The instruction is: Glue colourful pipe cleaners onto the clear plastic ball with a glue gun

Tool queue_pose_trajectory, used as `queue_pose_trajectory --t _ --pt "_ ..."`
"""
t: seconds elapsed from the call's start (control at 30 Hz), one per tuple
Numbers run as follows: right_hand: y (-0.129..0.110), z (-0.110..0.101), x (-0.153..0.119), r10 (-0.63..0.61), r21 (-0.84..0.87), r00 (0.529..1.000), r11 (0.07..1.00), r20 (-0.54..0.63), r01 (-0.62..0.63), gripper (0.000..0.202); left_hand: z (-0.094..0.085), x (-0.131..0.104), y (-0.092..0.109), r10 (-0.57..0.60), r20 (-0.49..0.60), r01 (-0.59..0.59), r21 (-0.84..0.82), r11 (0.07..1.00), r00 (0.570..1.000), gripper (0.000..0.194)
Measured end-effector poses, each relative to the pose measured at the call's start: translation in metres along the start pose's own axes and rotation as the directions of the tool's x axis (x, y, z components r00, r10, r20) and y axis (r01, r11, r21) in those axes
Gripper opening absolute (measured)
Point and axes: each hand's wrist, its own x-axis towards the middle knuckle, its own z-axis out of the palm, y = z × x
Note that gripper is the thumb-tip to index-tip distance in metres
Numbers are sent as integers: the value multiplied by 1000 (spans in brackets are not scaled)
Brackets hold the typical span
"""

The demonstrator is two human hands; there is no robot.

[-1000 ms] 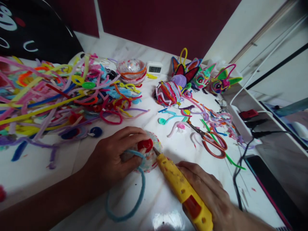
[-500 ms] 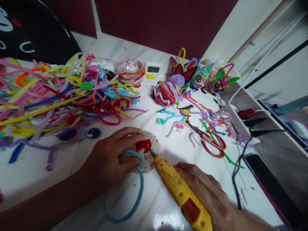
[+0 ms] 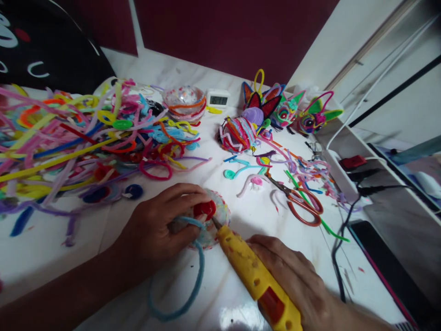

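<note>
My left hand [image 3: 165,218] is closed around a clear speckled plastic dome [image 3: 223,209]. By its fingertips a red pipe-cleaner coil [image 3: 207,210] rests against the dome. A light blue pipe cleaner [image 3: 198,285] crosses the thumb and loops down over the table. My right hand [image 3: 285,271] grips a yellow hot glue gun [image 3: 253,269] with a red window in its side. The gun's metal nozzle points up and left at the dome, just below the coil's edge; I cannot tell whether it touches. The left palm hides part of the dome.
Orange-handled scissors [image 3: 303,207] lie to the right, near a phone [image 3: 382,271] and a black cable [image 3: 337,257]. Mixed pipe cleaners [image 3: 69,138] are heaped at the left. Behind stand another clear bowl [image 3: 184,103], a small digital clock [image 3: 217,99] and decorated balls with ears [image 3: 237,133].
The glue gun and its nozzle have shifted slightly left and down, from beside the red coil to just under its edge. My left hand stays nearly still.
</note>
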Motion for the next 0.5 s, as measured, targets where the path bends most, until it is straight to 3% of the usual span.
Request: queue_pose_trajectory --t 0.33,0.5 --pt "3 -1 3 -13 -3 999 1000 -39 13 48 0 1 4 -29 -2 29 -4 1000 1000 39" --pt "5 15 2 -37 -27 989 999 -143 34 40 2 1 -1 20 -30 -20 0 1000 999 37"
